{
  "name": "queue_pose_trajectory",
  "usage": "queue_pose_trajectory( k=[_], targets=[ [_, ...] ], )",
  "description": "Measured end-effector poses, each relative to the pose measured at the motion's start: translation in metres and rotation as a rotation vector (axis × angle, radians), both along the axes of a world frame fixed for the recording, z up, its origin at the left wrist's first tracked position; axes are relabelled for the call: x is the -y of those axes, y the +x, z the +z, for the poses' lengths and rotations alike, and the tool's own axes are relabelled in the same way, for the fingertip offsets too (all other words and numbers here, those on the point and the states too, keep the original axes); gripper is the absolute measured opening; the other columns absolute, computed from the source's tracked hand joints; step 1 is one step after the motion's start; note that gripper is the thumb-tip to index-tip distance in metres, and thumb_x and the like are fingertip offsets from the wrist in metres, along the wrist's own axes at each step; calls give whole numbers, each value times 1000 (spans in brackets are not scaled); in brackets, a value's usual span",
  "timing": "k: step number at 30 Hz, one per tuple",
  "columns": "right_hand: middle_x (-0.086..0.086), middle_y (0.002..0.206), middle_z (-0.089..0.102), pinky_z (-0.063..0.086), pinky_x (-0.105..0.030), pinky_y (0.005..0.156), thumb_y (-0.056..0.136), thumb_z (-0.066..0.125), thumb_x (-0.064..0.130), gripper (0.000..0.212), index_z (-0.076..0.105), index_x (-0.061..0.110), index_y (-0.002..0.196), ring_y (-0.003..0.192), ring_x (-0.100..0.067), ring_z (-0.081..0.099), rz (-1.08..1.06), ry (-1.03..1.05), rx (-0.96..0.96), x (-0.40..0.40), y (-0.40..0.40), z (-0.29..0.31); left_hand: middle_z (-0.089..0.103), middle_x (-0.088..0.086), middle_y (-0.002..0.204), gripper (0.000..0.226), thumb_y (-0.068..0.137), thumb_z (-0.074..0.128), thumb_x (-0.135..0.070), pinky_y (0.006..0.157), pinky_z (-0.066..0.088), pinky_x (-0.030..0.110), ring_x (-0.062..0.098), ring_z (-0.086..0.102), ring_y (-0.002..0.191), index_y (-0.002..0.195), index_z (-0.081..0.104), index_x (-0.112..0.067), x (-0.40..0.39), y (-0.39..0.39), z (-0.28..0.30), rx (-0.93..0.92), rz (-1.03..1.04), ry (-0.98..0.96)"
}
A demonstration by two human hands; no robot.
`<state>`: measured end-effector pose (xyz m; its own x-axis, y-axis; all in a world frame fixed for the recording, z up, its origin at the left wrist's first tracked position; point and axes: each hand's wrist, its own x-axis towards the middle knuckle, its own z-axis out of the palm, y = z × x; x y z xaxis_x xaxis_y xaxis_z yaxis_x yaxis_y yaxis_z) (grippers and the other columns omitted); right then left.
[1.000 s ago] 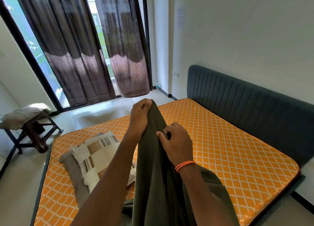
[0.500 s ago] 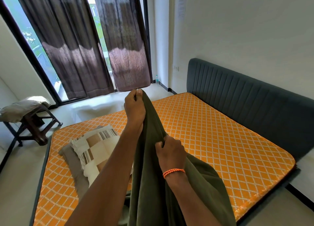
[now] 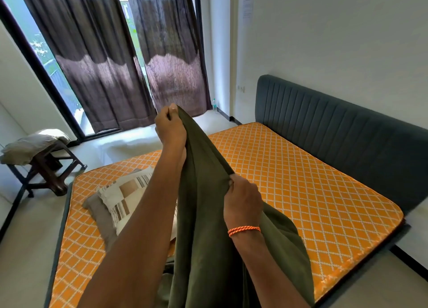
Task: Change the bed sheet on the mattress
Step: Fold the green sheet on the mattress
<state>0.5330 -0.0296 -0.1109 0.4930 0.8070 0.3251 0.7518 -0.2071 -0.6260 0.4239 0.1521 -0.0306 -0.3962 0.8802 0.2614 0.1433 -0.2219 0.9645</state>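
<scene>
Step in hand, as I judge it: finding the edge of the dark olive-green cloth bed sheet (image 3: 203, 215) before spreading.

Left hand (image 3: 170, 127) pinches the hem, raised; right hand (image 3: 242, 201) grips it lower, nearer the body.

Sheet hangs bunched below both hands over the bare orange diamond-quilted mattress (image 3: 301, 191), long axis near vertical.

Next move calls for drawing the hands apart along the hem.

Mattress (image 3: 289, 180) lay on the bed, headboard (image 3: 335, 127) along its right side. Pillows (image 3: 120, 196) sat on its left part. Sheet (image 3: 203, 215) hung in front, over the near edge, left hand (image 3: 170, 127) above and left of right hand (image 3: 243, 198). Stool (image 3: 44, 168) stood far left on the floor, curtains (image 3: 115, 64) behind the bed.
</scene>
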Motion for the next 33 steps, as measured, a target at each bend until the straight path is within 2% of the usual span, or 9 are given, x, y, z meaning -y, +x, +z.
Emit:
queue_pose_trajectory(
  k=[3,6,10,14,17,20,26,29,33],
  targets=[
    [0,86,69,55,-31,76,105,52,20,24,75,15,98,72,-8,58,-41,132,-40,-3,10,20,46,-1,75,41,111,46,-42,67,40,35,16,46,72,77,52,-20,-7,-2,20,49,19,22],
    [5,73,56,31,-11,59,100,57,17,21,61,18,79,62,-2,45,7,221,-151,-13,17,17,46,-2,76,39,111,46,-41,68,40,35,15,45,73,79,54,-20,-12,-1,37,54,-1,73],
    [5,70,48,34,-24,57,106,49,28,30,47,22,77,63,-10,45,158,214,-182,-18,1,-15,36,-6,69,44,111,46,-36,66,33,35,13,35,67,70,43,-24,-10,6,45,8,-45,120],
    [3,76,55,41,-22,57,109,32,52,43,54,20,88,65,-11,50,253,239,89,-10,-17,-42,36,-8,67,44,111,48,-36,66,33,34,12,35,66,68,43,-25,-10,11,46,18,-44,127],
    [4,75,58,41,-15,56,100,66,32,15,64,19,94,62,-9,53,279,241,293,-11,-16,-45,39,-8,67,43,110,49,-37,67,35,33,11,38,66,68,47,-29,-9,11,48,13,-30,130],
    [7,74,54,37,-15,56,95,69,24,5,65,20,93,60,-6,48,164,125,158,-10,-13,-33,36,-7,67,44,111,48,-35,63,32,31,10,34,63,68,43,-26,-9,11,48,22,-50,137],
    [4,63,52,35,-27,57,104,46,30,42,57,18,65,58,-7,43,-9,-76,-21,-17,1,-20,34,-5,68,44,111,48,-33,65,30,34,12,31,64,70,40,-22,-12,10,45,12,-69,143],
    [-1,56,53,31,-25,51,102,55,29,47,56,15,57,57,-10,45,-6,-58,-154,-18,6,-26,35,-5,67,44,111,48,-33,66,31,34,12,33,65,69,41,-24,-11,13,49,9,-78,150],
    [-2,46,54,50,-31,53,90,71,24,43,58,16,49,46,-17,54,-7,-21,-293,-22,15,-38,40,-8,67,40,111,48,-34,68,35,34,12,38,66,73,47,-22,-17,14,48,27,-70,142]
  ],
)
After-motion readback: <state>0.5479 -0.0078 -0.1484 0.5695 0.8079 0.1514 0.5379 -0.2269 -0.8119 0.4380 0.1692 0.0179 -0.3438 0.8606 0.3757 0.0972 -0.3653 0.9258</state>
